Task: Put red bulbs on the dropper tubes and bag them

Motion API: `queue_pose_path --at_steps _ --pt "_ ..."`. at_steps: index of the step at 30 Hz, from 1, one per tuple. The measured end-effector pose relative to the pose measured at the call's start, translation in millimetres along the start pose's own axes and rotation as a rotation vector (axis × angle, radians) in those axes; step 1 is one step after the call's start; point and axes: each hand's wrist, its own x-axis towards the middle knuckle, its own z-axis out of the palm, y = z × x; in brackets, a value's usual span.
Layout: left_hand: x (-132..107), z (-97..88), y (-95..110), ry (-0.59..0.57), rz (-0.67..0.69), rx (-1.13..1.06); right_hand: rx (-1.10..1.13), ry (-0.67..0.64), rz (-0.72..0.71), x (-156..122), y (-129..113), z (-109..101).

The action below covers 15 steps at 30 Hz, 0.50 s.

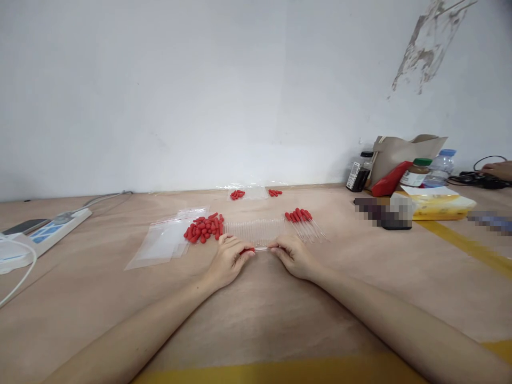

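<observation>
Between finger and thumb, my left hand [231,260] pinches a red rubber dropper bulb [249,250]. My right hand [295,256] grips a thin clear glass tube [262,249], which spans the gap between the two hands and meets the bulb. Just beyond my hands lies a row of clear glass tubes [256,230], side by side. A pile of loose red bulbs [203,229] sits to the left of that row. On its right, several droppers [306,224] with red bulbs on their tubes lie fanned out, bulbs pointing away from me.
Clear plastic bags [160,242] lie left of the pile; more bags with red bulbs [252,192] lie by the wall. At left is a power strip [60,234] beside a phone [27,226]. A dark bottle [359,173], a paper bag [394,154] and a yellow tissue pack [440,207] stand at right.
</observation>
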Motion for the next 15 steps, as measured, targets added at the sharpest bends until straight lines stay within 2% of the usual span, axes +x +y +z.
queue_pose_path --at_steps 7,15 --pt "0 2.3 1 -0.029 0.052 0.029 -0.061 -0.092 -0.005 4 4 -7" --pt "-1 5.8 -2 -0.024 0.107 0.087 -0.295 -0.055 -0.079 1 -7 -10"
